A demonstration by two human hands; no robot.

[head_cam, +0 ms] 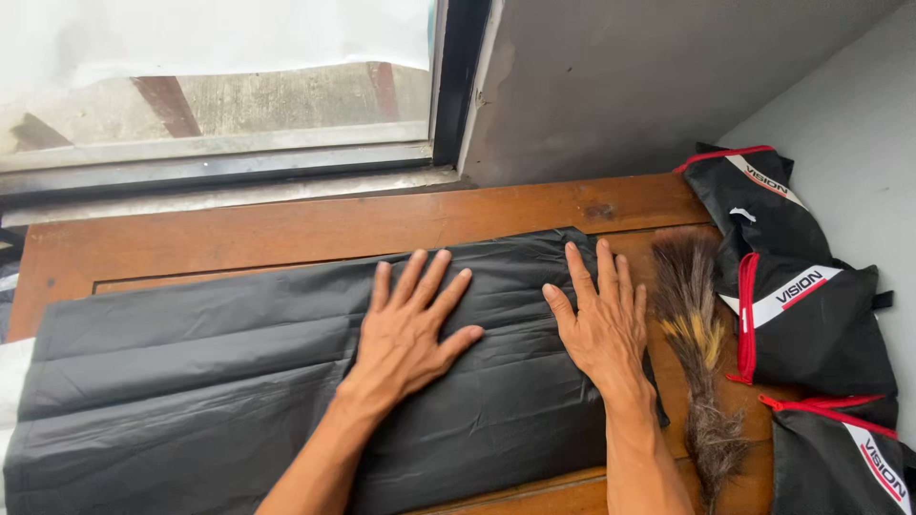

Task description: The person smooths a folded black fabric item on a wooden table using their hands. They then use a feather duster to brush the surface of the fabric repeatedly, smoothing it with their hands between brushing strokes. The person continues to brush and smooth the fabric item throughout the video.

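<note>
Bare counter runs open along the window side, above the black sheet. Right is crowded: a feather duster lies just beside the sheet, with black bags stacked against the wall.

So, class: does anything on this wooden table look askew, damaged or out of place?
Little stands out. Both hands, left hand and right hand, press flat on the creased black sheet, which lies slightly slanted. A feather duster lies beside it.

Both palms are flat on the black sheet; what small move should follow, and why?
Probably sweep both hands outward: the left hand and right hand lie spread on the black plastic sheet, which shows creases beside them.
</note>
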